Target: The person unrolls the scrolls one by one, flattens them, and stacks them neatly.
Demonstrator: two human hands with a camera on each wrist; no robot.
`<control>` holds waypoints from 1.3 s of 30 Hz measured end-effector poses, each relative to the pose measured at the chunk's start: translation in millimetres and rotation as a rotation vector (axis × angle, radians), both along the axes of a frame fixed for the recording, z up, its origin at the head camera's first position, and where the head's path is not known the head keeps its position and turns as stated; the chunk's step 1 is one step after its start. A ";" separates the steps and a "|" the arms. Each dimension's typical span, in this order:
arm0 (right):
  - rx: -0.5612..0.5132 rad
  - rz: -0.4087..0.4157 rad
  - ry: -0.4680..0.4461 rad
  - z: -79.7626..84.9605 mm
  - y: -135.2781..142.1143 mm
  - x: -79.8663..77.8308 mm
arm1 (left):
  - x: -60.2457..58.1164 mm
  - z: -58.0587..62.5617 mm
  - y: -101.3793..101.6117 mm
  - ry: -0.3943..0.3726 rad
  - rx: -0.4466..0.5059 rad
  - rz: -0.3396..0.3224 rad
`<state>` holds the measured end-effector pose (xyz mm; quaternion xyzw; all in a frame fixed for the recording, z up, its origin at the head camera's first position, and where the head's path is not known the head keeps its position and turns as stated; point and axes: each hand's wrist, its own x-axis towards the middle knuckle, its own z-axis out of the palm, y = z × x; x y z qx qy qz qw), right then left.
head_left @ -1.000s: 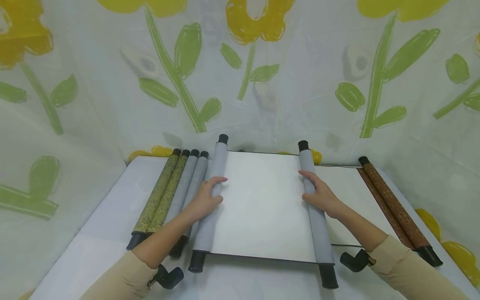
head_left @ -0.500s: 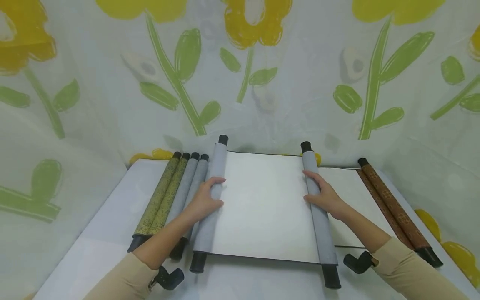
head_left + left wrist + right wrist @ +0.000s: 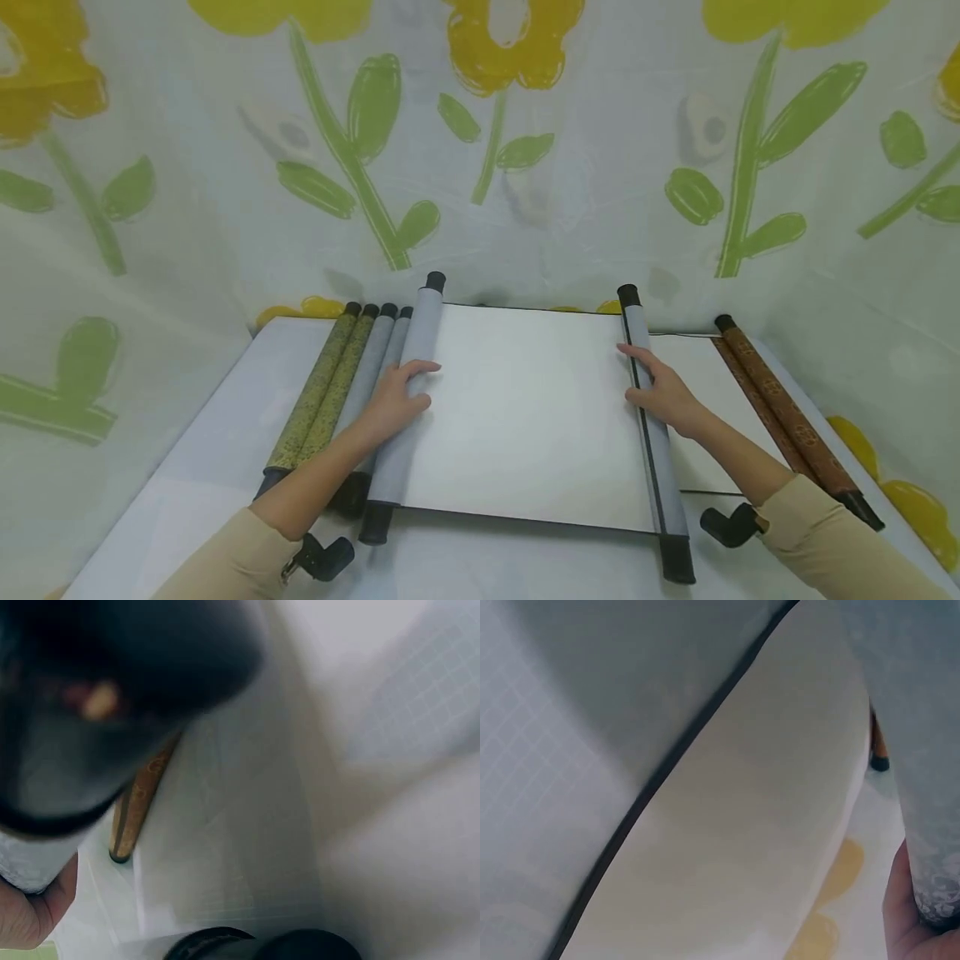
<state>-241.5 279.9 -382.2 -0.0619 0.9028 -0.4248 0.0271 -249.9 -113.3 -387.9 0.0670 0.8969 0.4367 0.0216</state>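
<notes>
A scroll lies partly unrolled in the head view, its blank white sheet (image 3: 525, 408) stretched between two grey-blue rolls with black end knobs. My left hand (image 3: 390, 407) grips the left roll (image 3: 426, 329), thumb and index finger on its inner side. Around the middle of the right roll (image 3: 660, 467) my right hand (image 3: 667, 398) is curled in the same way; a thin dark stripe runs along this roll. In the right wrist view, fingers (image 3: 904, 907) show beside the grey roll (image 3: 930, 772). A blurred dark shape covers much of the left wrist view.
Left of the scroll lie yellow-green patterned rolls (image 3: 318, 379) and further grey rolls (image 3: 367, 375). A second sheet (image 3: 712, 400) with brown patterned rolls (image 3: 795, 408) lies at the right, partly behind the right arm. A flower-printed curtain (image 3: 600, 192) closes off the table's (image 3: 202, 433) back.
My hands have moved apart, the left one leftward and the right one rightward, mostly in the last half second. More white sheet shows, and the dark stripe on the right roll has come into view.
</notes>
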 end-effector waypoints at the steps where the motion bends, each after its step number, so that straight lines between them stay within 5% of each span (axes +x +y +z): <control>1: 0.003 0.000 0.000 -0.3 1.8 -0.1 | -0.2 0.0 -0.6 -0.006 0.004 0.004; 27: -0.014 0.094 -0.004 4.6 26.4 -2.9 | 0.1 -1.1 -9.9 0.034 0.015 0.007; 39: 0.030 0.049 -0.028 7.0 32.8 -4.4 | -2.7 -0.9 -14.2 0.031 0.020 0.018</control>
